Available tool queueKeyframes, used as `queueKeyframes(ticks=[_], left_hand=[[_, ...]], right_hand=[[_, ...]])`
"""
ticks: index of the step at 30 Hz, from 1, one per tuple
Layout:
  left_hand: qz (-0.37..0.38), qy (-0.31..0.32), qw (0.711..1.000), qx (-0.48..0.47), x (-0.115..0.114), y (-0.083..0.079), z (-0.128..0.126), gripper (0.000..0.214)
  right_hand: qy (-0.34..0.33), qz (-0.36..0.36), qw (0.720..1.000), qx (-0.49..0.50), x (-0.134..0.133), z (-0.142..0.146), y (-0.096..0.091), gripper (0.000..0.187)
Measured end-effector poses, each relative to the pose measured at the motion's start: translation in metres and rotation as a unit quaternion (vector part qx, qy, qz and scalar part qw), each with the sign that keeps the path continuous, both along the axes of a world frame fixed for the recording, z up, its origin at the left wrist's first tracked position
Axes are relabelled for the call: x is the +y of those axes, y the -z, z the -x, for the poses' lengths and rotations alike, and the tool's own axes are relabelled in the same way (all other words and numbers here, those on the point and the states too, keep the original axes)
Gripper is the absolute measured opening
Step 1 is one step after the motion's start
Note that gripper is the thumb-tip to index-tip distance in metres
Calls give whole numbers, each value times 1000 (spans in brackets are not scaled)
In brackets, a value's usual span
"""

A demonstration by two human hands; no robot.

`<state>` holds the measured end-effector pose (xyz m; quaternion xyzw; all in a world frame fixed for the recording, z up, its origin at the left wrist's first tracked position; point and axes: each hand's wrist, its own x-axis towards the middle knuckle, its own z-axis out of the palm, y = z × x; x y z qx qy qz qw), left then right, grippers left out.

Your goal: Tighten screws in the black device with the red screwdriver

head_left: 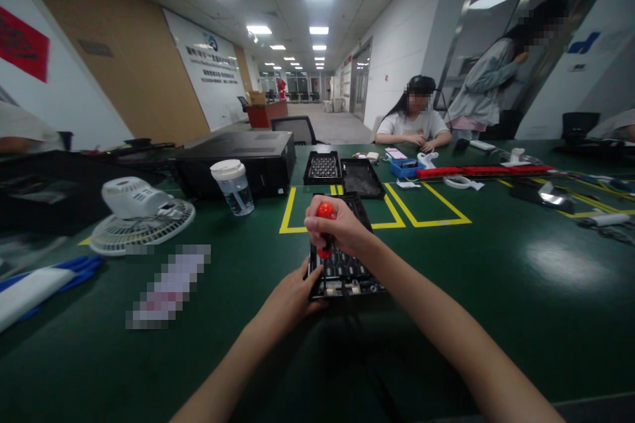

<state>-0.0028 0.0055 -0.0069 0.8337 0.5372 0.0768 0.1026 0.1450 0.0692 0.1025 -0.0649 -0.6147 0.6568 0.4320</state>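
Observation:
My right hand (340, 225) is closed round the red-and-black handle of a screwdriver (326, 211). The screwdriver stands upright, its thin shaft pointing down at the left front part of a black case (312, 264). Whether its tip touches a screw is too small to tell. Inside the case lie rows of dark, rounded pieces (347, 266), with small light and metallic parts along the near edge. My left hand (295, 292) grips the case at its front left corner, fingers along the side. My right hand and forearm hide part of the case.
Behind the case lie a black tray of round pieces (322, 168) and a black shallow tray (362, 178). To the left are a lidded cup (239, 195), a white fan (141, 218) and a large black box (238, 152). A person (417, 122) sits across the green table (471, 304).

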Motion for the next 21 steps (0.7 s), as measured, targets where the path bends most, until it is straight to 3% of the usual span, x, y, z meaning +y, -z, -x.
queueKeyframes(ticks=[7, 10, 15, 21], left_hand=[[-2, -1, 1000, -5, 2, 4, 1, 70], [-3, 0, 1000, -4, 1, 3, 1, 70], [-9, 4, 1000, -4, 1, 4, 2, 69], [-9, 1, 1000, -10, 1, 3, 1, 67]], right_hand=[[-19, -5, 1000, 6, 1, -1, 0, 22], [-63, 2, 998, 21, 4, -1, -1, 19], [-133, 17, 990, 41, 9, -3, -1, 31], [-138, 19, 990, 13, 10, -7, -3, 28]])
